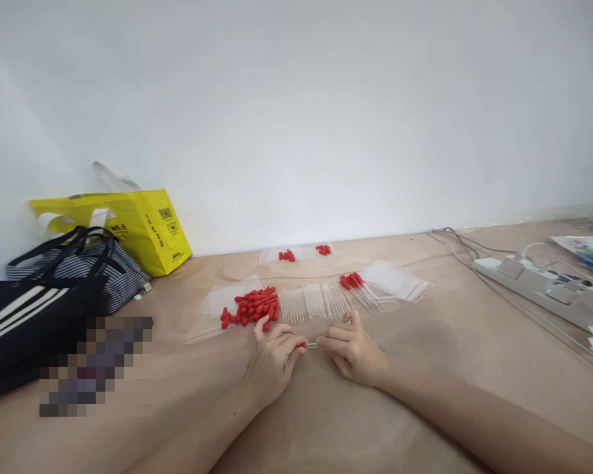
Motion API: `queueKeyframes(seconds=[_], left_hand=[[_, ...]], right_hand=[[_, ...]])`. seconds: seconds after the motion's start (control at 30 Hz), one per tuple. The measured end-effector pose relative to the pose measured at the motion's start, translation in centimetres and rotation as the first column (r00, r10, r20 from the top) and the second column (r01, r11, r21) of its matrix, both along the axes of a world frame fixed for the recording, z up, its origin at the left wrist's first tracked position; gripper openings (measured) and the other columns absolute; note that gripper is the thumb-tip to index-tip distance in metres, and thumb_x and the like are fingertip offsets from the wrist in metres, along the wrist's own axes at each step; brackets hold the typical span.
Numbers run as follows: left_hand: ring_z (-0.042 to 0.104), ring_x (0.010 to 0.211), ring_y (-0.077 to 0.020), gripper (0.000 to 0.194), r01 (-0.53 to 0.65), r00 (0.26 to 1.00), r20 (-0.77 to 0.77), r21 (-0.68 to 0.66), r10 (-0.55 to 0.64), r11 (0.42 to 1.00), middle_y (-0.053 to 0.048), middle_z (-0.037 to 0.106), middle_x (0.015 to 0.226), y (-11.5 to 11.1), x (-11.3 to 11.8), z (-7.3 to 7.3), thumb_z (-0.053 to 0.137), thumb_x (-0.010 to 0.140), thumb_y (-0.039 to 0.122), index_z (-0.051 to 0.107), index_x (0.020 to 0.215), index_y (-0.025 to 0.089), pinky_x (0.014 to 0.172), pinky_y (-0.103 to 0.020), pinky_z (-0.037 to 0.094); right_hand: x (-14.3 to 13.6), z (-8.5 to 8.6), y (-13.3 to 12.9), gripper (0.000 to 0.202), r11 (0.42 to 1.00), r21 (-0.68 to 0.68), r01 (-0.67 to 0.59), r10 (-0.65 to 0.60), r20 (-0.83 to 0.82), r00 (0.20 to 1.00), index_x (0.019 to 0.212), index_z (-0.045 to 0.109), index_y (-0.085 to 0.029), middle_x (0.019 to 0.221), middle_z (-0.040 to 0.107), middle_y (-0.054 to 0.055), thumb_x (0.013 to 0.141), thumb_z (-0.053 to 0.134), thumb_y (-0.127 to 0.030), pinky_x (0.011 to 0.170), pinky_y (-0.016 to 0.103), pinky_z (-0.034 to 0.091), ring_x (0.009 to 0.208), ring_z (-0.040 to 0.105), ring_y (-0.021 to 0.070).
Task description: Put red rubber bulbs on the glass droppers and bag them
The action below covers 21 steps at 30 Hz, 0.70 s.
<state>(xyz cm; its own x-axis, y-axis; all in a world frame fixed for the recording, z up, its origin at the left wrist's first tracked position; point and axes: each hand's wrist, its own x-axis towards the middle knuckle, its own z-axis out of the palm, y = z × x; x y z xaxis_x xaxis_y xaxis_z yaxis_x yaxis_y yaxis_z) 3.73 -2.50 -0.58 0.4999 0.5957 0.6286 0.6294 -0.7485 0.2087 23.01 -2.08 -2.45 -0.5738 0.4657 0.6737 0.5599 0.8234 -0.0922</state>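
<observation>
Between the fingertips of my left hand (275, 359) is a small red rubber bulb (303, 345). My right hand (352, 349) pinches a thin clear tube (312, 345) whose other end meets the bulb. Just beyond my left hand lies a pile of red bulbs (257, 306) on a clear plastic bag (212, 309). A row of clear tubes (313, 301) lies beyond both hands. To its right, several tubes with red tops (352, 281) rest beside another clear bag (398, 282).
Further back, a flat bag (304, 253) holds small red pieces. Yellow bag (161, 230), striped bag (128, 276) and black bag (39, 316) stand at left, near a blurred dark object (96, 368). A white power strip (538, 286) with cables lies at right.
</observation>
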Motion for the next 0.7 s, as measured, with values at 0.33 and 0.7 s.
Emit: queueKeyframes(seconds=[0.33, 0.7], left_hand=[[0.056, 0.072, -0.014, 0.016, 0.02, 0.999, -0.029, 0.025, -0.019, 0.999, 0.004, 0.064, 0.066, -0.39, 0.31, 0.33, 0.042, 0.082, 0.016, 0.053, 0.071, 0.019, 0.095, -0.044, 0.007], [0.058, 0.083, -0.0183, 0.014, 0.016, 0.998, -0.068, 0.102, -0.009, 0.995, 0.003, 0.069, 0.073, 0.55, 0.05, 0.24, 0.048, 0.083, 0.03, 0.06, 0.083, 0.023, 0.098, -0.05, -0.001]], right_hand=[[-0.81, 0.16, -0.04, 0.025, 0.989, 0.15, 0.003, -0.009, 0.035, 0.999, 0.073, 0.056, -0.015, 0.058, 0.049, -0.001, 0.075, 0.033, -0.006, 0.066, 0.029, 0.022, 0.054, 0.04, 0.0096], [-0.03, 0.68, 0.54, 0.021, 0.996, 0.078, 0.048, -0.051, 0.037, 0.998, 0.082, 0.06, -0.019, 0.065, 0.057, -0.001, 0.085, 0.038, -0.017, 0.075, 0.031, 0.021, 0.062, 0.047, 0.0092]])
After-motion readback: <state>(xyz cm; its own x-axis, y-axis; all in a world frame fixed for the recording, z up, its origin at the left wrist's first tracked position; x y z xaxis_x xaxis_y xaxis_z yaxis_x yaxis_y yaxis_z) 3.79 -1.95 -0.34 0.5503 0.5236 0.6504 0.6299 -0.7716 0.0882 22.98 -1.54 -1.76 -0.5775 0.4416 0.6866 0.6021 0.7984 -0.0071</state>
